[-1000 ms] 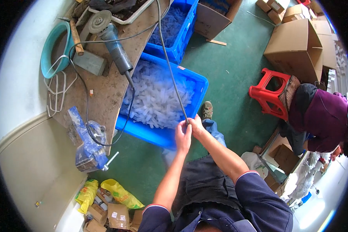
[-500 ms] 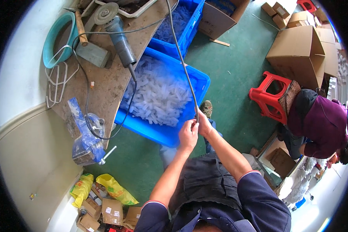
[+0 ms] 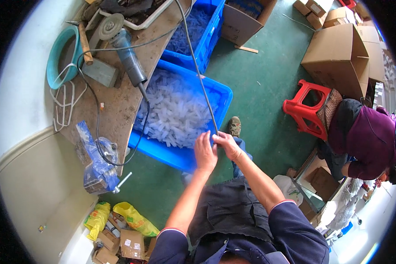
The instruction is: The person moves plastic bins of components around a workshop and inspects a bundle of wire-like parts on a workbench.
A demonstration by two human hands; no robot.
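Observation:
A long dark cable (image 3: 197,70) comes down from the top edge, across the blue tray, to my hands. My right hand (image 3: 229,147) is closed in a pinch on the lower part of this cable. Close beside it, my left hand (image 3: 205,155) has its fingers stretched out, the thumb side towards the cable. Whether the left hand touches the cable I cannot tell. Just beyond the hands is a blue tray (image 3: 163,154) with many short whitish translucent pieces (image 3: 176,114).
On the workbench (image 3: 114,94) at left lie an angle grinder (image 3: 130,57) with a looping cord, a hammer (image 3: 85,46) and a teal basin (image 3: 53,66). A blue vise (image 3: 99,163) sits at its edge. A red stool (image 3: 306,108) and a seated person (image 3: 365,136) are at right.
My left hand's fingers have straightened from a closed grip near the cable. Both hands have shifted slightly left, with the cable. The view has moved a little.

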